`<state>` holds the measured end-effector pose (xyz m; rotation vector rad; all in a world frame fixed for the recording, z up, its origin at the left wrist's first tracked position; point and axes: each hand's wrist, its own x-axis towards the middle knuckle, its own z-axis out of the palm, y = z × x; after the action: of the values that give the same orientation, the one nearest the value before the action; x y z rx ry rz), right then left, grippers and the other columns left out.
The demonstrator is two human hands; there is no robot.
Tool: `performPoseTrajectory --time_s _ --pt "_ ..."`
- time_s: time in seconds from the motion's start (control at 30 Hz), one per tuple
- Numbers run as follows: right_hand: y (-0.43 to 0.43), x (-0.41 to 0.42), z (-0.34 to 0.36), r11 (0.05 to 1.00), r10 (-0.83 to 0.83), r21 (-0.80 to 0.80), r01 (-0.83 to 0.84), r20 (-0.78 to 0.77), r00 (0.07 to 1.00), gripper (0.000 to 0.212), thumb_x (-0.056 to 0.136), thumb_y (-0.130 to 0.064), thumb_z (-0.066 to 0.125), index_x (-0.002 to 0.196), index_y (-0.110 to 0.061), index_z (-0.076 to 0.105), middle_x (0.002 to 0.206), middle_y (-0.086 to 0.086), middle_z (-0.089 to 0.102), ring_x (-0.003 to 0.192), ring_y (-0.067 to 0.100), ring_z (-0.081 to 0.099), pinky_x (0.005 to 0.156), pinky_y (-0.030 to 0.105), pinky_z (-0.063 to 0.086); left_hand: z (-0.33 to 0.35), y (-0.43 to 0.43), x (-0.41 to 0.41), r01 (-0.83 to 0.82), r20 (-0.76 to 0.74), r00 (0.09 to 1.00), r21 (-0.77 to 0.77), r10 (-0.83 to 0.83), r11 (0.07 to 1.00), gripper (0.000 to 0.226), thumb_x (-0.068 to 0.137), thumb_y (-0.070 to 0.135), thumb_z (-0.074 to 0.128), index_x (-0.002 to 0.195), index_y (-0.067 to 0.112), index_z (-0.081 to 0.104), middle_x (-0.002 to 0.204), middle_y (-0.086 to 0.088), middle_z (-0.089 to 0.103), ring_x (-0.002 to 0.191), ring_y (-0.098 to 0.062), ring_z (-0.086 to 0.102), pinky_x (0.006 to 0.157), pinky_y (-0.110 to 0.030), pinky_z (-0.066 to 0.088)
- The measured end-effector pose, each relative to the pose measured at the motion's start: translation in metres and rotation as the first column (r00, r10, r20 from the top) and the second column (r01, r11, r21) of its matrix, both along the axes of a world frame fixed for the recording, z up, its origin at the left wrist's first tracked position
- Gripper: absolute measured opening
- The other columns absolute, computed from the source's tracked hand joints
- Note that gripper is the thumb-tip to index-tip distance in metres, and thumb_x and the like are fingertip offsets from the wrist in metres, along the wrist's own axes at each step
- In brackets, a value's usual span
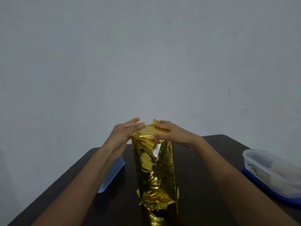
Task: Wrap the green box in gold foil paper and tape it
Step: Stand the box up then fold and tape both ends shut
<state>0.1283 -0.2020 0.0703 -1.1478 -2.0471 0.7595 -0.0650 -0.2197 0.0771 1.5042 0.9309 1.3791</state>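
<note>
Grey wall behind, dark table (117,206) in front; wrapped parcel upright at table centre.
Left to right: pale blue container (114,175) partly behind left forearm. Left hand (125,132) with fingers straight and close together, palm flat against upper left side of gold foil paper (154,170). Foil crinkled, loose at the base; green box fully covered, not visible. Right hand (171,132) with fingers curled over top fold, thumb pressing front edge. Clear tub (267,167) with blue base near right table edge.
</note>
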Motion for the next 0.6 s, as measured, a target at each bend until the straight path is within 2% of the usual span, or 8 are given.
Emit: performPoseTrajectory --time_s 0.07,0.23,0.3,0.37,0.43,0.47,0.53,0.6 --pt "0.002 -0.002 -0.001 1.000 -0.004 0.006 0.004 0.008 1.000 0.078 0.081 -0.042 0.067 0.147 -0.020 0.032 0.156 0.000 0.015 0.142 0.019 0.020 0.116 0.036 0.021 0.004 0.006 0.006 0.014 -0.056 0.998 -0.026 -0.016 1.000 0.022 0.060 0.029 0.075 0.081 0.021 0.078 0.133 0.005 0.056 0.114 -0.012 0.055 0.079 -0.023 0.044" --pt "0.007 -0.002 -0.003 1.000 -0.006 0.000 0.006 -0.007 1.000 0.084 0.074 -0.051 0.072 0.145 -0.023 0.037 0.155 -0.002 0.018 0.141 0.020 0.021 0.116 0.043 0.023 0.012 0.022 0.010 0.059 -0.086 0.994 -0.128 -0.071 0.990 0.014 0.060 0.025 0.076 0.073 0.019 0.080 0.135 0.000 0.055 0.108 -0.018 0.062 0.086 -0.032 0.052" --pt "0.009 -0.003 -0.003 1.000 0.000 -0.002 0.000 0.009 1.000 0.095 0.063 -0.062 0.073 0.144 -0.025 0.039 0.154 -0.003 0.021 0.140 0.020 0.024 0.115 0.044 0.025 0.016 0.020 0.013 0.077 -0.064 0.994 -0.143 -0.087 0.987 0.012 0.065 0.023 0.075 0.075 0.017 0.079 0.135 -0.003 0.055 0.102 -0.015 0.064 0.077 -0.029 0.055" --pt "0.010 -0.002 -0.004 1.000 0.003 -0.004 -0.003 0.014 1.000 0.090 0.069 -0.057 0.072 0.145 -0.023 0.037 0.154 -0.002 0.019 0.141 0.021 0.022 0.116 0.044 0.024 0.020 0.018 0.014 0.076 -0.041 0.996 -0.129 -0.082 0.989 0.011 0.074 0.018 0.072 0.082 0.014 0.077 0.133 -0.002 0.056 0.097 -0.007 0.063 0.067 -0.025 0.056" --pt "0.012 0.000 -0.005 1.000 -0.001 -0.010 0.001 0.007 1.000 0.085 0.075 -0.051 0.071 0.146 -0.021 0.035 0.155 -0.002 0.018 0.142 0.022 0.021 0.116 0.044 0.023 0.024 0.018 0.015 0.078 -0.067 0.994 -0.110 -0.086 0.991 0.012 0.072 0.022 0.072 0.080 0.016 0.078 0.133 0.001 0.055 0.107 -0.007 0.056 0.074 -0.029 0.055" --pt "0.011 -0.001 -0.004 1.000 0.000 -0.008 0.000 0.017 1.000 0.090 0.071 -0.056 0.072 0.146 -0.022 0.036 0.154 -0.002 0.019 0.141 0.022 0.022 0.116 0.044 0.024 0.024 0.018 0.015 0.081 -0.096 0.991 -0.110 -0.091 0.991 0.014 0.070 0.024 0.072 0.080 0.017 0.079 0.133 0.000 0.055 0.110 -0.008 0.054 0.076 -0.030 0.055" --pt "0.012 -0.004 -0.004 1.000 -0.013 0.004 0.013 0.017 1.000 0.105 0.054 -0.071 0.070 0.143 -0.025 0.040 0.151 -0.002 0.025 0.139 0.022 0.028 0.114 0.044 0.028 0.024 0.020 0.015 0.095 -0.134 0.985 -0.126 -0.112 0.988 0.023 0.076 0.020 0.070 0.097 0.013 0.075 0.131 0.000 0.056 0.100 -0.006 0.060 0.069 -0.025 0.056" --pt "0.015 -0.005 -0.006 1.000 -0.005 0.007 0.005 0.008 1.000 0.112 0.045 -0.077 0.067 0.141 -0.028 0.042 0.149 -0.003 0.028 0.137 0.021 0.031 0.112 0.045 0.031 0.023 0.022 0.017 0.101 -0.143 0.982 -0.152 -0.123 0.983 0.040 0.080 0.015 0.068 0.117 0.001 0.064 0.128 0.003 0.058 0.091 -0.008 0.065 0.067 -0.024 0.057"
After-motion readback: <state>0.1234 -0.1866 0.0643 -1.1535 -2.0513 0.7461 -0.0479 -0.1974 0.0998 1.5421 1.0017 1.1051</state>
